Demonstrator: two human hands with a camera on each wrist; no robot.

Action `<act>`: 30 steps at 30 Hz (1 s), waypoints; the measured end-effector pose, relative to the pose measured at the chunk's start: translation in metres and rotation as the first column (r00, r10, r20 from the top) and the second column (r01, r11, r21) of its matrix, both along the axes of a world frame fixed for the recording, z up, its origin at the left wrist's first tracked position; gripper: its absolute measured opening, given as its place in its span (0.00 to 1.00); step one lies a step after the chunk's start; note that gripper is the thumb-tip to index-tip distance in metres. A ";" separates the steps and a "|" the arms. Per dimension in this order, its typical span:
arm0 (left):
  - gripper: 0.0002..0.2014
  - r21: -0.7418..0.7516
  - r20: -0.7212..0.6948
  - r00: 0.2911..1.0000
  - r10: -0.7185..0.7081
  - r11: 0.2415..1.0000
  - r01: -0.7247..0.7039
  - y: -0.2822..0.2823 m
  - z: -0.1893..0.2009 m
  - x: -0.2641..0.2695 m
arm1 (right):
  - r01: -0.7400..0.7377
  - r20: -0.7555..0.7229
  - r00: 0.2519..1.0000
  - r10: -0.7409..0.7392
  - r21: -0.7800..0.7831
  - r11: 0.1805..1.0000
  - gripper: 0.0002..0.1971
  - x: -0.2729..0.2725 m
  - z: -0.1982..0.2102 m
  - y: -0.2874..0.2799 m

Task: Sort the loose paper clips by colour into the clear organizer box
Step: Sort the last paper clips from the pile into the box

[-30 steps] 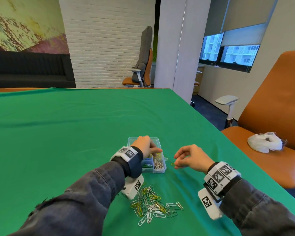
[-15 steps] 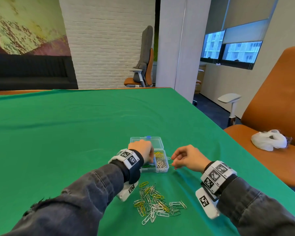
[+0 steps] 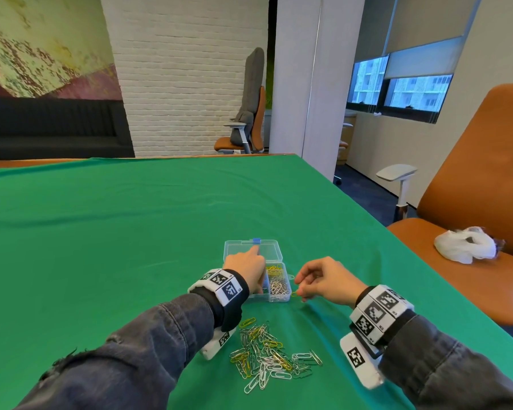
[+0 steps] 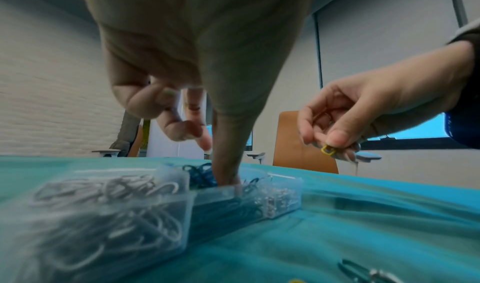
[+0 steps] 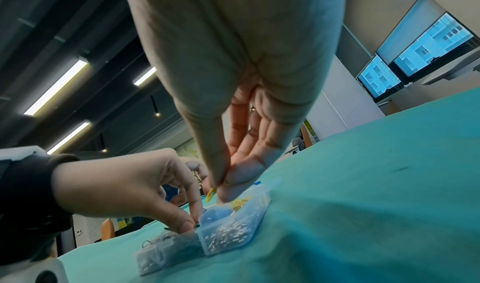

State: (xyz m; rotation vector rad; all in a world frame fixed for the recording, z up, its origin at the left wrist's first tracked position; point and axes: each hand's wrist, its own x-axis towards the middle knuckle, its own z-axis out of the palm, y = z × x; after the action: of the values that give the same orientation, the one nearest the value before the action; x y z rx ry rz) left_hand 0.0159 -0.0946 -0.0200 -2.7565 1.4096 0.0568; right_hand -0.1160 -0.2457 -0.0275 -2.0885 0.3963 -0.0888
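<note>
At lower centre of the head view, a clear organizer box [image 3: 274,284] sits on the green tablecloth [image 3: 116,232] with its lid [image 3: 271,251] folded open toward the far side. The compartments visible at the right side of the box hold yellow clips at the far end and silver clips at the near end. The left wrist view shows further compartments holding silver and dark blue-green clips.

The left hand [image 3: 245,269] is positioned over the left half of the box. Its index finger extends toward the blue latch [image 3: 256,240] on the lid's far edge. In the left wrist view the thumb [image 4: 227,154] reaches down into a compartment of dark clips, and the remaining fingers are loosely curled. Whether the thumb pinches a clip cannot be determined.

The right hand [image 3: 323,279] hovers just right of the box, above the cloth. Its thumb and forefinger are pressed together, pinching 1 yellow paper clip [image 4: 327,150] at their tips. The other fingers are relaxed and slightly spread.

Below the box in the head view, near the bottom edge of the frame, a loose pile of paper clips [image 3: 268,355] lies on the cloth between the 2 forearms, mixed silver, white and yellow.

At right of the frame, a white crumpled bag [image 3: 465,245] rests on an orange chair [image 3: 471,179].
</note>
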 end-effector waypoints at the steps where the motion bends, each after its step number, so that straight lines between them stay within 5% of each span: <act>1: 0.11 -0.015 -0.016 1.000 0.008 1.000 -0.008 0.001 -0.001 0.001 | -0.003 0.001 1.000 0.003 -0.002 1.000 0.06 -0.001 0.001 0.000; 12: 0.09 -0.142 -0.224 0.967 0.124 0.977 -0.158 0.013 0.006 0.009 | 0.002 0.002 1.000 -0.002 -0.014 1.000 0.07 -0.006 -0.001 -0.005; 23: 0.12 -0.269 -0.248 0.966 0.078 0.952 -0.146 -0.002 0.016 -0.003 | 0.174 0.072 0.983 -0.170 -0.047 0.984 0.07 0.014 -0.004 -0.014; 30: 0.09 -0.307 -0.257 0.955 0.149 0.924 -0.227 0.037 0.015 0.002 | 0.244 0.202 0.956 -0.213 -0.143 0.959 0.05 0.062 -0.004 -0.006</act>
State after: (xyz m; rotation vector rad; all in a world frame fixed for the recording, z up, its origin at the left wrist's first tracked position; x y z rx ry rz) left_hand 0.0178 -0.0575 -0.0046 -3.2573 1.2959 0.1624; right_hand -0.0541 -0.2512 -0.0317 -2.1679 0.5322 -0.4649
